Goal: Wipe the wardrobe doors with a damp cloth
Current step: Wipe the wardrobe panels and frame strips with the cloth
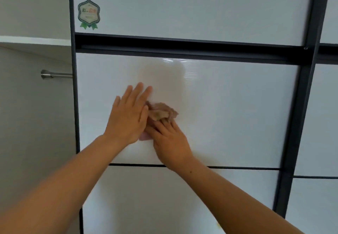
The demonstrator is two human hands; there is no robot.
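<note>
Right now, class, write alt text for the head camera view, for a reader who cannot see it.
Two hands press a crumpled pinkish cloth against a glossy white wardrobe door: the left hand lies flat, fingers straight, and the right hand rests its fingers on the cloth. A green-ribboned sticker marks the panel above.

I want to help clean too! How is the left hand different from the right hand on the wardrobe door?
The left hand reaches higher up the wardrobe door than the right hand. The left hand's fingertips touch bare panel; the right hand's press the crumpled cloth. Both lie flat with straight fingers.
</note>
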